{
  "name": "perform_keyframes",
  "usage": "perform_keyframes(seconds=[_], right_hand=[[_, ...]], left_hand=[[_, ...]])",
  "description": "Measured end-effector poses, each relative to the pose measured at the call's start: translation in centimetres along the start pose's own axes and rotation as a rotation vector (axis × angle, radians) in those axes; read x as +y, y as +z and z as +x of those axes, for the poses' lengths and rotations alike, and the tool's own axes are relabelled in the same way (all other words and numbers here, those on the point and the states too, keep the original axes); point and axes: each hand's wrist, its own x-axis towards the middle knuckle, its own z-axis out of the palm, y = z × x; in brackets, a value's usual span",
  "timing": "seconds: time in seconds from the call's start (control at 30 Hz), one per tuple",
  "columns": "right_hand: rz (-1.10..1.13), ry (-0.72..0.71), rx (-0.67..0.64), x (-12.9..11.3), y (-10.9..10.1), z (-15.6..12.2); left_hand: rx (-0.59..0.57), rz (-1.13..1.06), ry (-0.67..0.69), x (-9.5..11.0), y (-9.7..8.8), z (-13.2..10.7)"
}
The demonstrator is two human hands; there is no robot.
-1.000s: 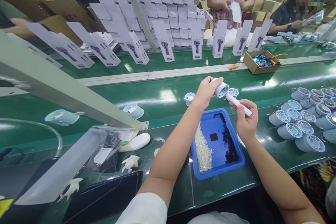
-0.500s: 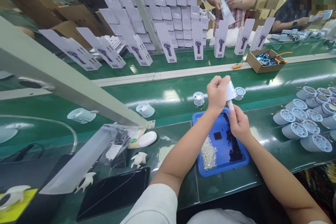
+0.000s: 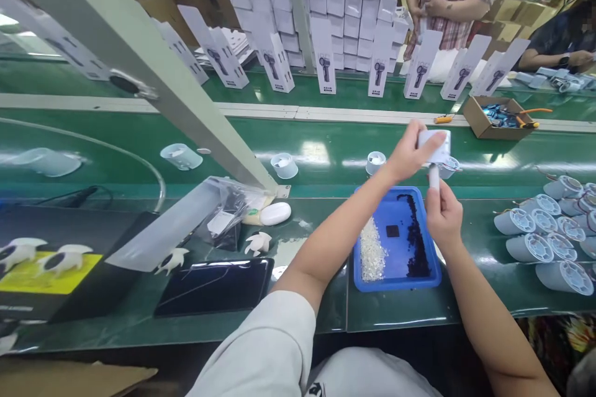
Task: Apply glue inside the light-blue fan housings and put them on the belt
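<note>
My left hand [image 3: 410,152] is closed around the pale, boxy head of a white fan part [image 3: 440,144], above the far edge of a blue tray [image 3: 398,285]. Below that head, the fingers of my right hand [image 3: 444,214] are wrapped around a slim white stem [image 3: 434,177]; whether stem and head are one piece I cannot tell. Clear granules [image 3: 372,254] lie along the tray's left side and small black pieces [image 3: 416,254] along its right, with a dark square [image 3: 392,231] between. Partly behind the held part is a pale round motor housing [image 3: 451,167] with wires.
Several pale round housings [image 3: 531,248] stand on the right. White cups [image 3: 284,165] sit on the green belt. A slanted metal post [image 3: 186,80] crosses the left. Printed boxes [image 3: 325,68] and a carton of tools [image 3: 498,127] line the far side, where a person in plaid [image 3: 465,6] stands.
My view has swung left and down, so the scene sits further right. The held part has turned, its head now showing a broader face. The plaid-shirted person's hands have lowered.
</note>
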Motion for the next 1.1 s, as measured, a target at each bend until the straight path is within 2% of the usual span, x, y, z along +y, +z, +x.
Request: perform_keyframes(seconds=[0.1,0.17,0.23,0.3,0.37,0.4,0.47,0.63,0.77,0.87,1.1], right_hand=[[-0.004,0.027,-0.112,-0.5,0.4,0.1],[0.042,0.073,-0.161,-0.7,0.7,0.0],[0.103,0.108,-0.2,-0.8,1.2,-0.1],[0.181,0.116,-0.233,-0.8,1.5,-0.3],[0.254,0.109,-0.288,-0.7,1.9,-0.4],[0.28,0.107,-0.321,-0.6,2.0,-0.4],[0.307,0.114,-0.392,-0.5,2.3,-0.5],[0.282,0.114,-0.462,-0.4,2.6,-0.7],[0.249,0.088,-0.454,-0.4,2.6,-0.7],[0.201,0.038,-0.436,-0.4,2.5,-0.6],[0.185,0.029,-0.441,-0.4,2.5,-0.7]], left_hand=[[0.139,0.186,-0.011,1.4,-2.9,0.9],[0.214,0.491,-0.027,1.9,-5.3,1.5],[0.255,0.874,-0.11,1.9,-7.5,1.9],[0.2,1.186,-0.282,1.3,-8.9,2.1],[0.091,1.385,-0.47,0.2,-9.3,2.3],[0.039,1.449,-0.526,-0.4,-9.2,2.3],[-0.053,1.531,-0.522,-1.5,-8.5,2.4],[-0.244,1.558,-0.229,-3.2,-6.6,2.3],[-0.275,1.536,-0.144,-3.6,-6.0,2.1],[-0.229,1.435,-0.063,-3.0,-5.3,2.1],[-0.021,0.958,0.185,-0.4,-3.5,1.9]])
